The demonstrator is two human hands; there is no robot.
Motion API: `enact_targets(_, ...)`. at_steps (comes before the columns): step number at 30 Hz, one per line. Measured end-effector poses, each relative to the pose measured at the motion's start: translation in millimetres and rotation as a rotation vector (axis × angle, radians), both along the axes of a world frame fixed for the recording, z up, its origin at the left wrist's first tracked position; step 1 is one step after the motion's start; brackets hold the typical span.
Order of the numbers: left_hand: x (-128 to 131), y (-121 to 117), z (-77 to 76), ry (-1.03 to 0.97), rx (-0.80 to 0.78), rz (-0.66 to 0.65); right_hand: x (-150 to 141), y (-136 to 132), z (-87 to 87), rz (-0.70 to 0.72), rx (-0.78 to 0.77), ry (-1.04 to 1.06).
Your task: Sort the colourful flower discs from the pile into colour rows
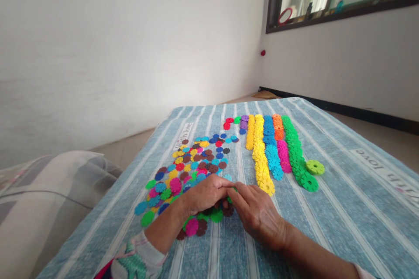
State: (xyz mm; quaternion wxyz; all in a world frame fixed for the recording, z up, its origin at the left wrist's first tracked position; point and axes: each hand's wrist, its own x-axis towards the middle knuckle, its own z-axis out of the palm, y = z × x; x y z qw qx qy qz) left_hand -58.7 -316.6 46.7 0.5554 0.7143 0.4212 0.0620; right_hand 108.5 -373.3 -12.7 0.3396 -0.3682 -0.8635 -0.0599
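My left hand [206,194] and my right hand [257,209] meet fingertip to fingertip over the near right side of a loose pile. Bits of a green notched disc [229,199] show at the right fingers, which are closed on it. The left fingers are curled, and what they hold, if anything, is hidden. Under and left of the hands lie mixed plastic discs, among them a pink disc [192,227] and a brown disc [202,227]. Right of the pile run overlapping single-colour rows: a yellow row [261,161], a magenta row [283,156] and a green row [296,152].
A striped blue cloth [330,196] covers the table. A lime disc [315,167] lies beside the green row's near end. Farther back are a blue row [269,128], an orange row [278,126] and a few red discs [228,123]. Grey-white fabric [59,200] bulges at the left.
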Motion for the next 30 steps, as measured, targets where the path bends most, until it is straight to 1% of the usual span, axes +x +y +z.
enact_targets(4, 0, 0, 1.3, 0.02, 0.011, -0.032, 0, 0, 0.9, 0.001, 0.035, 0.008)
enact_targets(9, -2, 2, 2.2, 0.023, 0.069, -0.03, -2, 1, 0.9, -0.016, 0.01, -0.001)
enact_targets(11, -4, 7, 1.5, 0.03, 0.147, 0.018, -3, 0, 0.5, -0.033, -0.006, -0.005)
enact_targets(12, -5, 11, 1.1, 0.038, 0.202, 0.063, -4, -1, -0.1, -0.038, -0.014, -0.007)
enact_targets(15, -5, 27, 0.7, 0.08, 0.392, 0.244, -8, -4, -3.6, -0.041, -0.023, -0.006)
enact_targets(17, -1, 44, 1.8, 0.126, 0.506, 0.329, -11, -5, -7.3, -0.033, -0.008, -0.013)
enact_targets(18, 2, 54, 2.8, 0.147, 0.557, 0.348, -13, -5, -9.4, -0.026, 0.009, -0.015)
enact_targets(20, 12, 77, 5.4, 0.176, 0.644, 0.354, -17, -3, -13.7, -0.01, 0.062, -0.012)
enact_targets(22, 25, 105, 7.8, 0.199, 0.715, 0.331, -20, 0, -17.4, -0.01, 0.13, 0.011)
enact_targets(23, 33, 120, 8.7, 0.236, 0.756, 0.326, -22, 2, -19.1, -0.012, 0.163, 0.025)
enact_targets(25, 48, 151, 9.3, 0.342, 0.888, 0.353, -25, 7, -22.9, -0.022, 0.228, 0.06)
enact_targets(28, 71, 195, 6.7, 0.385, 0.958, 0.381, -31, 14, -31.9, -0.04, 0.293, 0.09)
enact_targets(30, 82, 220, 2.3, 0.41, 0.983, 0.388, -36, 18, -41.0, -0.06, 0.297, 0.082)
